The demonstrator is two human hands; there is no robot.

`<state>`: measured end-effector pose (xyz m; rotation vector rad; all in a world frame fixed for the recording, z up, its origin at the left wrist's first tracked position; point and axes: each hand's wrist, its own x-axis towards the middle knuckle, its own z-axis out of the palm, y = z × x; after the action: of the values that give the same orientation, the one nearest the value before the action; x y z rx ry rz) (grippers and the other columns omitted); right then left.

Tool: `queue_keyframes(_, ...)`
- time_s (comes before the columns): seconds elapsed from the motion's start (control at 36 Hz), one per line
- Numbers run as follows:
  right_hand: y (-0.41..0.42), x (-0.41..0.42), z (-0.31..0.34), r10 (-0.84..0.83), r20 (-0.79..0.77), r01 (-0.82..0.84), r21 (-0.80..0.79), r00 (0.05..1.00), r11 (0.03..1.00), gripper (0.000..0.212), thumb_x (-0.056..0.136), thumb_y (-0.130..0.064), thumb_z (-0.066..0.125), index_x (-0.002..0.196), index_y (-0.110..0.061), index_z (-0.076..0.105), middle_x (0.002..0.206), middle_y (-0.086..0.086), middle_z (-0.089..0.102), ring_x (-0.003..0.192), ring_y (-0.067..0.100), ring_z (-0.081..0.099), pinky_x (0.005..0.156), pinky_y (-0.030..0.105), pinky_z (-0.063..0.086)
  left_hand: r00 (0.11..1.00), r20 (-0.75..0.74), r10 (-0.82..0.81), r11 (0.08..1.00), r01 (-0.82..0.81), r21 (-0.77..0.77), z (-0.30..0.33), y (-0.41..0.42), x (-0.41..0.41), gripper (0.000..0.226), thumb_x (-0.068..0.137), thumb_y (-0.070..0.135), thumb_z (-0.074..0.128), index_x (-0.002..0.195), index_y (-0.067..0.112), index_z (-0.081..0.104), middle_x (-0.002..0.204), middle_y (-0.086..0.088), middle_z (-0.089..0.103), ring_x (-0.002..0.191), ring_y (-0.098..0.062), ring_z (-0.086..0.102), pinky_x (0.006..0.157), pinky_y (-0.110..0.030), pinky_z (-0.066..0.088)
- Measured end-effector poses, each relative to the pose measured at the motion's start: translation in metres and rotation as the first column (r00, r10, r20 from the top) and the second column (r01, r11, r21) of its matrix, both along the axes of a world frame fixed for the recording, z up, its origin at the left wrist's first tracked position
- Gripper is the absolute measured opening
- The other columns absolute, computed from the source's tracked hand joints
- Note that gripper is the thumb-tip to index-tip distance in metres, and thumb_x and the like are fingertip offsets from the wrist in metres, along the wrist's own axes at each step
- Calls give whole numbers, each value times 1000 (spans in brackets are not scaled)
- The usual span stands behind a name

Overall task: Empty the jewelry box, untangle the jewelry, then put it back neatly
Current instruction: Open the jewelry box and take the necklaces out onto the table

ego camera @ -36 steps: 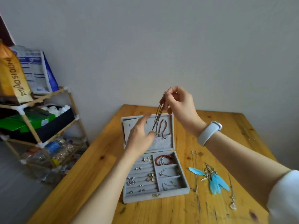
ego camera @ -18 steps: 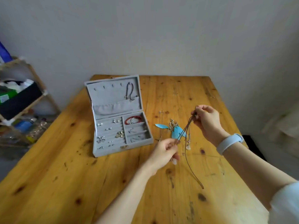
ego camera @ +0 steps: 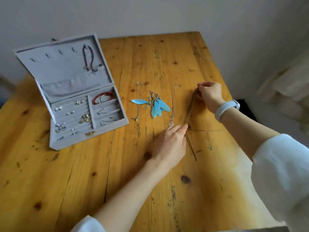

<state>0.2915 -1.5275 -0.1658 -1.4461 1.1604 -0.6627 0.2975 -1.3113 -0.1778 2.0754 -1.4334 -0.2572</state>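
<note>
The brown cord necklace (ego camera: 189, 114), lifted from the jewelry box (ego camera: 70, 101) a second ago, now lies stretched along the worktop (ego camera: 117, 164). Right hand (ego camera: 209, 96) pinches its far end; left hand (ego camera: 170, 144) pinches mid-cord. Emptying continues; more pieces remain boxed.

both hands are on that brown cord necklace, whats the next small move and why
Probably lower the brown cord necklace flat onto the table and let go. The right hand pinches its top, the left hand its middle, stretching it alongside the thin chains already laid out.
</note>
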Motion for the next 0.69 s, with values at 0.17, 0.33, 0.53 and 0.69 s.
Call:
queue_keyframes(0.17, 14, -3, -5, 67, -333, -226, -468, 941, 854, 34, 89, -10, 39, 113, -10, 62, 117, 13, 61, 102, 31, 55, 85, 29, 41, 974, 223, -40, 998, 47, -28, -1, 0, 6, 34, 87, 9, 57, 120, 5, 58, 125, -10, 57, 114, -26, 52, 90, -42, 47)
queue_keyframes(0.33, 42, -29, -20, -16, -564, -478, -715, 826, 510, 44, 90, -15, 41, 135, -14, 43, 145, 9, 38, 132, 30, 33, 98, 46, 31, 938, 317, -138, 987, 157, -36, -6, 13, 13, 31, 82, 17, 56, 110, 9, 65, 116, -4, 64, 109, -21, 57, 83, -36, 45)
queue_keyframes(0.53, 43, -38, -32, 168, -776, -745, -484, 608, 458, 50, 99, -34, 21, 146, -15, 18, 156, 2, 9, 144, 15, 2, 117, 44, -3, 923, 347, -164, 985, 173, 6, -12, 17, 14, 38, 83, 24, 53, 118, 12, 61, 124, 0, 61, 118, -18, 51, 90, -38, 40)
queue_keyframes(0.69, 30, -23, -26, 217, -820, -794, -390, 530, 467, 52, 99, -36, 15, 147, -16, 8, 157, 0, 0, 144, 13, -2, 117, 44, -6, 920, 365, -144, 989, 145, 27, -11, 11, 18, 41, 83, 27, 53, 120, 13, 59, 128, 1, 58, 121, -22, 47, 91, -41, 38)
